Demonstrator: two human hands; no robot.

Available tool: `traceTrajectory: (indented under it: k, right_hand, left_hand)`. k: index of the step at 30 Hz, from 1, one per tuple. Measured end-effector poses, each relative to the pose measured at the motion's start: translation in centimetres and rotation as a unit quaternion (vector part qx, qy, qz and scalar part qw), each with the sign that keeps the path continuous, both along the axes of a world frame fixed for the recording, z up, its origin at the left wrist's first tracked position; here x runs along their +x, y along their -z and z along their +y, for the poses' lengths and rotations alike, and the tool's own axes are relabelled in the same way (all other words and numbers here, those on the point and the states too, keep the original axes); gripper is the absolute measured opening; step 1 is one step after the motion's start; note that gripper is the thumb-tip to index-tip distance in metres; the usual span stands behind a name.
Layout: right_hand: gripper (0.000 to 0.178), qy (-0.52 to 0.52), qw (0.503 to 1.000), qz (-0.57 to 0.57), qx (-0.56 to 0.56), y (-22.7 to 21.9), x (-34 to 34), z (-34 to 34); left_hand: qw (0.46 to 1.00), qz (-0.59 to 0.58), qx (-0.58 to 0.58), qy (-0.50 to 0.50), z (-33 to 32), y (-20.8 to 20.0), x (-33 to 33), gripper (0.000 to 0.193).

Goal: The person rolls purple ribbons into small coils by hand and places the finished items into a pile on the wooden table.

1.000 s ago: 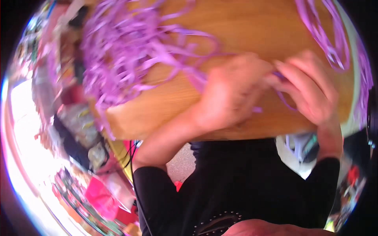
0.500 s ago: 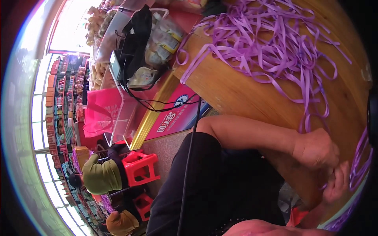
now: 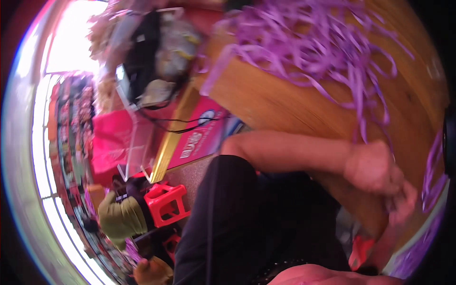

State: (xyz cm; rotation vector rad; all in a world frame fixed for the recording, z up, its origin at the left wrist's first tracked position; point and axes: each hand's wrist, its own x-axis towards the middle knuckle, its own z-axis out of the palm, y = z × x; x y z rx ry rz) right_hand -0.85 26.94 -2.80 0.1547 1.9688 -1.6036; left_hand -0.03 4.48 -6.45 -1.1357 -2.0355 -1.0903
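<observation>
My left hand (image 3: 373, 166) is closed, its fingers bent and pressed against my right hand (image 3: 403, 205) at the right, over the wooden table's edge. The fingers of my right hand are curled in a pinch. A strand of purple ribbon (image 3: 359, 121) runs down from the pile toward my left hand, and a purplish bit shows between the hands. Fingers and motion blur hide most of what they hold. The large tangled heap of flat purple ribbons (image 3: 304, 42) lies on the wooden table (image 3: 285, 104), beyond my hands.
More purple ribbon (image 3: 431, 185) hangs at the far right. A clear-sided case (image 3: 142, 147) with bags and black cables stands left of the table. Two people sit farther left, one in an olive top (image 3: 121, 216), near a red plastic stool (image 3: 166, 204). Shelves line the left side.
The whole view has shifted and blurred, with the table and case now slightly farther left. My hands stay together, and my right hand sits a little higher, closer against my left.
</observation>
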Motion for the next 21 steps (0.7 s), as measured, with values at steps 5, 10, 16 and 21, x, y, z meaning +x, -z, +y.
traceTrajectory:
  k: [5, 10, 16, 21]
  right_hand:
    - [0.032, -0.111, 0.987, -0.001, -0.116, -1.2, -2.6, -4.2]
    - [0.044, -0.069, 0.981, 0.019, -0.181, -0.4, -4.3, -3.0]
    - [0.037, -0.127, 0.968, 0.064, -0.208, -1.6, -3.8, -2.1]
    - [0.032, -0.120, 0.967, 0.086, -0.208, -1.7, -3.8, -2.1]
  left_hand:
    - [0.990, -0.125, 0.006, -0.060, -1.4, 0.1, -0.6, 0.026]
    - [0.965, -0.231, 0.123, 0.022, -1.3, -1.7, -1.8, 0.012]
    - [0.879, -0.396, 0.262, 0.029, -0.8, -1.9, -1.2, 0.012]
    - [0.847, -0.457, 0.269, 0.033, -1.0, -2.4, -0.7, 0.012]
